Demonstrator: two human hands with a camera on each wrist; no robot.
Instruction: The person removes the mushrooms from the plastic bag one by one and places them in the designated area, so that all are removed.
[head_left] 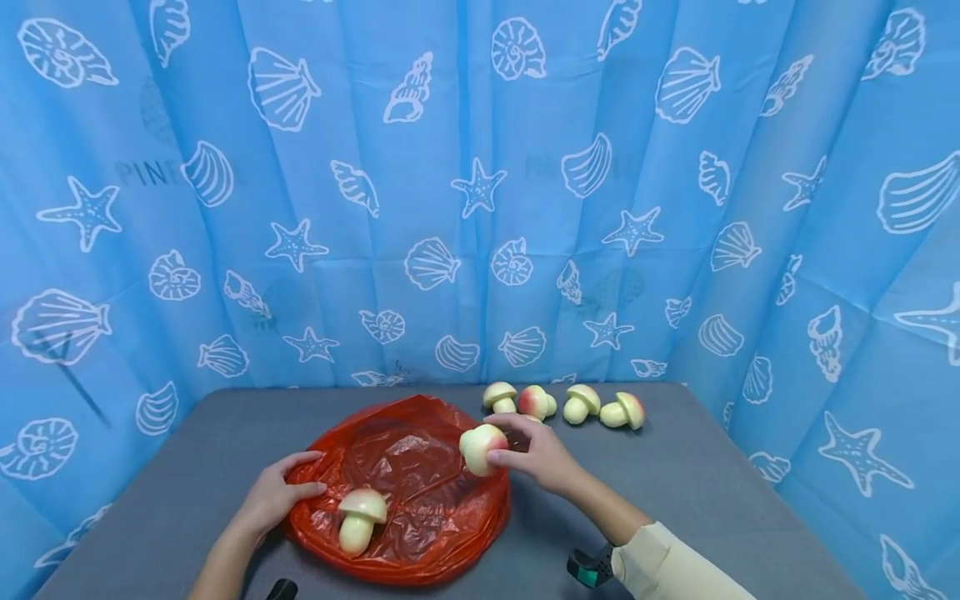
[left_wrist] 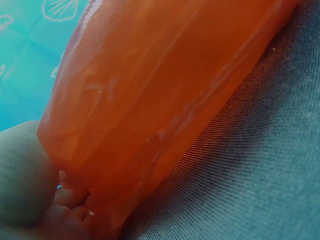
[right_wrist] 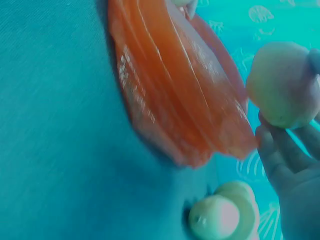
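Note:
A red plastic bag (head_left: 405, 571) lies spread on the table with its mouth open upward. My left hand (head_left: 276, 493) grips its left rim, thumb on one side and fingers on the other; the bag film (left_wrist: 145, 100) fills much of the left wrist view. Inside the bag, near the left hand, is a toy mushroom (head_left: 363, 521) with a pale cap and stem. Above the bag's right rim, my right hand (head_left: 542, 457) pinches another toy mushroom (head_left: 480, 450), pale with a pink blush, its cap toward the palm. That same mushroom (right_wrist: 282, 85) shows in the right wrist view.
Several more toy mushrooms (head_left: 581, 404) stand or lie in a row at the table's back edge, beyond the right hand. A blue shell-patterned curtain (head_left: 480, 250) hangs behind the grey table (head_left: 675, 517). A black wrist strap (head_left: 588, 571) shows by the right sleeve.

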